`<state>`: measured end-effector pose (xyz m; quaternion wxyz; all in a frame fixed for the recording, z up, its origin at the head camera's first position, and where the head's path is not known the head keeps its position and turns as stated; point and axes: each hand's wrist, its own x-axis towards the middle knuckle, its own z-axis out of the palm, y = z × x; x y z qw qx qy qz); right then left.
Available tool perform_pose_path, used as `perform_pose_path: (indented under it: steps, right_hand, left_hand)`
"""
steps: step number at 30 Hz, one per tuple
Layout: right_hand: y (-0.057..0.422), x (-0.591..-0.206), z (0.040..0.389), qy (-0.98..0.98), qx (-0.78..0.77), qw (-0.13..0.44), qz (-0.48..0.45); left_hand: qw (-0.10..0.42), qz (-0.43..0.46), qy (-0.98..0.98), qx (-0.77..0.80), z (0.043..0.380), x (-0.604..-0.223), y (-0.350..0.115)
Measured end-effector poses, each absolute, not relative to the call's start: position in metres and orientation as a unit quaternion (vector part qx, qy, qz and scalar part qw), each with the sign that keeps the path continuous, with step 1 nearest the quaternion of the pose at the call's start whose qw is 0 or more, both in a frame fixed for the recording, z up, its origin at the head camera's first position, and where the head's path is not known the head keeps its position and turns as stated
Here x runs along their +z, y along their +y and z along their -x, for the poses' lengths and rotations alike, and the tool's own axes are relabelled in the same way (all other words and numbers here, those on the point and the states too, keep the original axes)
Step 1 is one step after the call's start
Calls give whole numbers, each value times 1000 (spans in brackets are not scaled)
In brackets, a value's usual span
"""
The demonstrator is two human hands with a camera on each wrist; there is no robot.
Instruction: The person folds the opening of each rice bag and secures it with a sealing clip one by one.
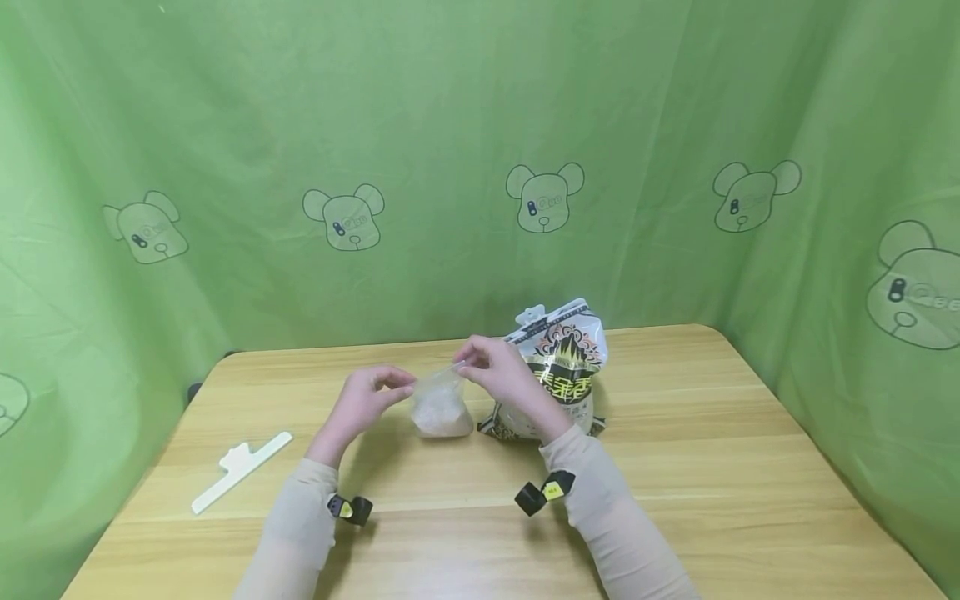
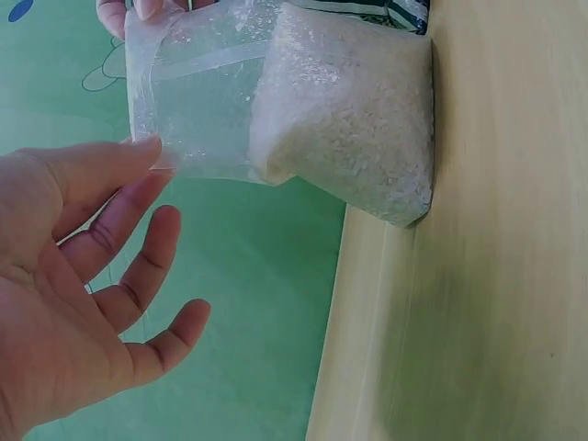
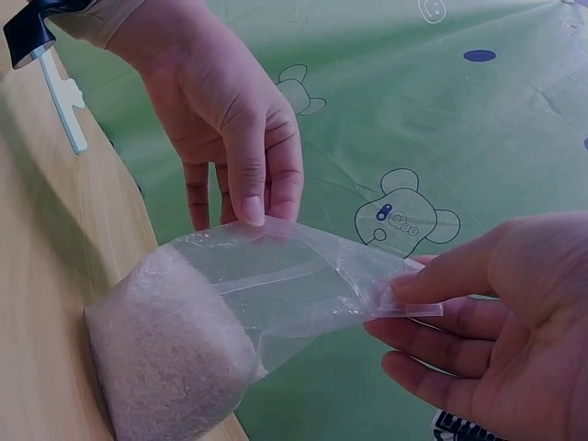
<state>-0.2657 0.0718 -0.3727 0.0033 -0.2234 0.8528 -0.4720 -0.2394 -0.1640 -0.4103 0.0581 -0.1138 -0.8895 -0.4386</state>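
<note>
A clear plastic bag of rice [image 1: 441,410] stands on the table, its lower part full and its upper part loose film. In the left wrist view, my left hand [image 2: 101,230] pinches one top corner of the film between thumb and index finger, the other fingers spread loosely. On the opposite corner, my right hand [image 3: 487,322] pinches the film between thumb and fingers, as the right wrist view shows. Both hands hold the bag's top stretched between them. Just right of it stands a large printed bag [image 1: 562,367], partly covered by my right hand and forearm.
A white bag clip [image 1: 242,472] lies on the table at the left. Another white clip [image 1: 531,315] is on the top of the printed bag. Green curtains [image 1: 450,125] with bear-head prints enclose the wooden table [image 1: 690,467] at the back and sides.
</note>
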Motion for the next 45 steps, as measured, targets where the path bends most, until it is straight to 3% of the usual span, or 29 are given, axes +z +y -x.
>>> perform_pose_path:
  steps: [28,34,45]
  right_hand:
    - [71,-374,264,861,-454,-2,228]
    - [70,-374,264,861,-452,-5,233]
    - [71,-371,264,858,-460,0,230]
  left_hand:
    - [197,85,-853,-476,231,-413,-113]
    - [187,85,-855,-476,231,-412,-115]
    - [105,81,-888,-441,233,-400,-137]
